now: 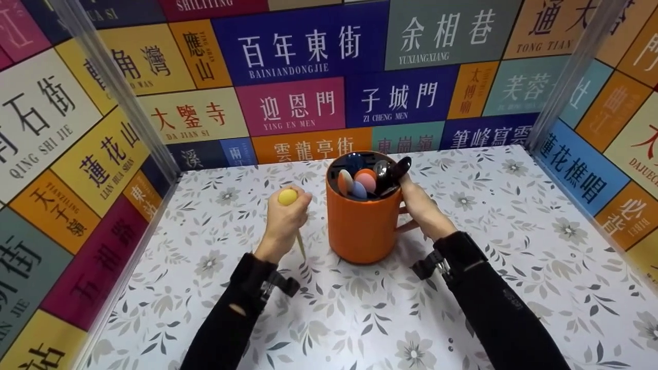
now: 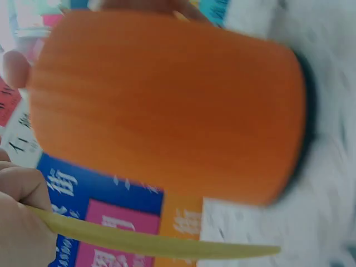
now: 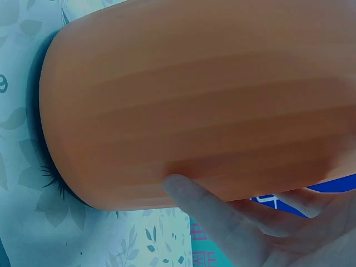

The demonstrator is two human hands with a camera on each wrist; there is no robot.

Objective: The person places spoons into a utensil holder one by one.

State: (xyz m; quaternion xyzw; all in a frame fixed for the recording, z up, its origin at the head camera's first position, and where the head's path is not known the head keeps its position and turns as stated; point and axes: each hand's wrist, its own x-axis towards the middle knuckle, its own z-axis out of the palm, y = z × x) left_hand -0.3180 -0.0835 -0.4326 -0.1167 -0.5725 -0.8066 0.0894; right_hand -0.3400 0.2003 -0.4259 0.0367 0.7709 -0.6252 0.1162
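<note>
In the head view an orange mug-shaped holder (image 1: 362, 228) stands upright, with several coloured, rounded handle ends (image 1: 365, 181) showing in its black top. To its left, my left hand (image 1: 285, 221) grips a yellow knife (image 1: 288, 197) by its handle. The round handle end shows above the fist, and the narrow tapered blade (image 2: 161, 243) points down beside the holder, outside it. My right hand (image 1: 424, 208) holds the holder at its handle side, fingertips (image 3: 181, 186) against the orange wall. Close to the right thumb, a dark glossy handle (image 1: 402, 167) leans over the rim.
A white flower-and-leaf patterned cloth (image 1: 411, 329) covers the tabletop. Walls of coloured signs with Chinese characters (image 1: 298, 43) enclose the back and both sides. Transparent strips (image 1: 118, 87) run along the corners. Each wrist wears a black strap with a small device (image 1: 280, 285).
</note>
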